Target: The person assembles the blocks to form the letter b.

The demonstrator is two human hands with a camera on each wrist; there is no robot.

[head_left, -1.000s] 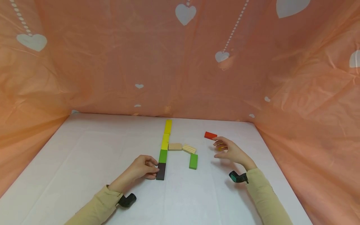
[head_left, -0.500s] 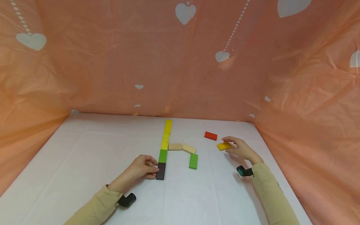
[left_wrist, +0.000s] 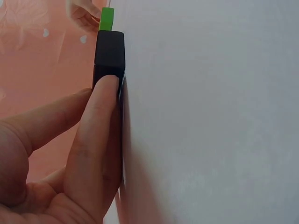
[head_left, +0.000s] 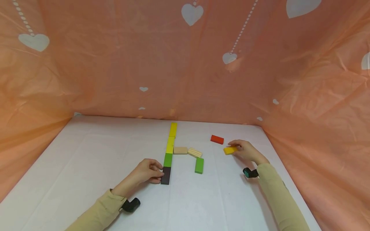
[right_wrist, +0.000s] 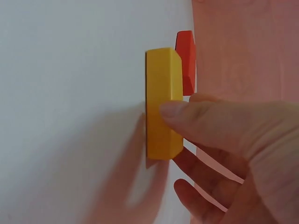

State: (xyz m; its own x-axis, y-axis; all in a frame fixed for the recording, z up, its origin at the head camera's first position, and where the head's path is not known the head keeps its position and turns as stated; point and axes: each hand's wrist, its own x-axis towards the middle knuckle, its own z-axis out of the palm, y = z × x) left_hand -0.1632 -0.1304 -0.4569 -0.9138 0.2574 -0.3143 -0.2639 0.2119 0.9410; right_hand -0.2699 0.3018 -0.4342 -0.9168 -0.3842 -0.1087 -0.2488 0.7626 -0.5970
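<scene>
In the head view, my left hand (head_left: 148, 170) rests at the near end of a row of blocks. Its thumb and fingertips touch the left edge of the black block (head_left: 166, 175), which lies flat; in the left wrist view the thumb covers part of that black block (left_wrist: 110, 51). On the right, my right hand (head_left: 245, 150) pinches a yellow block (head_left: 229, 150). The right wrist view shows the thumb on the near face of this yellow block (right_wrist: 161, 79), with fingers behind it. A red block (head_left: 217, 139) lies just beyond.
Beyond the black block, a green block (head_left: 168, 159) and two yellow blocks (head_left: 170, 145) continue the row. A plain wooden block (head_left: 180, 150), a ridged wooden block (head_left: 195, 152) and another green block (head_left: 199, 166) branch rightward. An orange curtain (head_left: 185, 80) encloses the white table (head_left: 115, 138).
My right hand moved right and took hold of the yellow block, turning it slightly; over the last half second it has barely shifted. The left hand and the row stay put.
</scene>
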